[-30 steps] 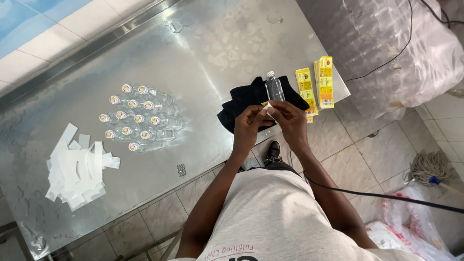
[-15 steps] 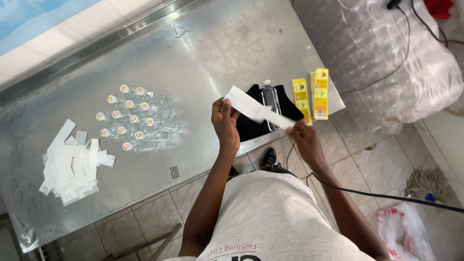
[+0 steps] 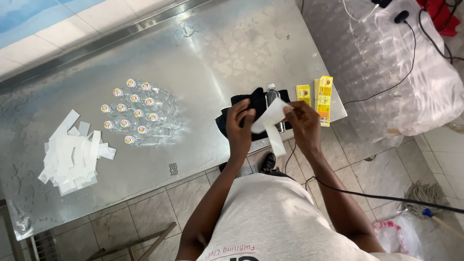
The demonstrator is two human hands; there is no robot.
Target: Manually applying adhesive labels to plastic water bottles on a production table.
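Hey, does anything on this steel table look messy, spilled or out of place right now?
Mostly tidy. The white backing strips lie in a loose, crisscrossed heap at the table's left end, unlike the neat cluster of small bottles. Water droplets and smears fleck the steel. A black cloth sits crumpled under one bottle.

Left hand (image 3: 240, 126) and right hand (image 3: 303, 122) pinch one white paper strip (image 3: 270, 123) above a clear bottle (image 3: 273, 99) lying on a black cloth (image 3: 246, 108). Steel counter (image 3: 217, 53) also carries clustered small bottles (image 3: 140, 112), a white strip pile (image 3: 72, 154), and yellow labels (image 3: 323, 94).
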